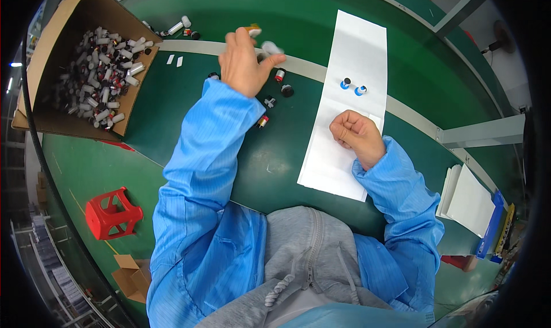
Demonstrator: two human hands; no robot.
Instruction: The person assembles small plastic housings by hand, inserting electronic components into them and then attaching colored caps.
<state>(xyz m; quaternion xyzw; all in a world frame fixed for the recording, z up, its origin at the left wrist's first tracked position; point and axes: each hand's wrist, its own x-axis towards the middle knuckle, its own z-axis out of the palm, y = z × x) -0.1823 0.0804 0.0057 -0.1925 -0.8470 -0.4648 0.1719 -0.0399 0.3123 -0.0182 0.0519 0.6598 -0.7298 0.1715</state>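
My left hand (244, 66) is over the far part of the green table, its thumb spread away from the fingers. A blurred whitish piece (270, 47) is beside the thumb, and a yellow bit (253, 29) shows past the fingertips. Just right of that hand lie a small red-and-white cylinder (280, 74) and a black cap (287, 91). My right hand (359, 135) is closed over a long white sheet (327, 161); whatever its fingers may hold is hidden. Beyond it on the sheet stand two small blue-and-white pieces with black tops, one here (360, 91) and its neighbour (345, 83).
A cardboard box (49, 69) at the left is heaped with small white, black and red cylinders (103, 69). Two white slips (174, 60) lie beside it. Papers and a blue folder (488, 227) are at the right. A red stool (113, 214) stands on the floor.
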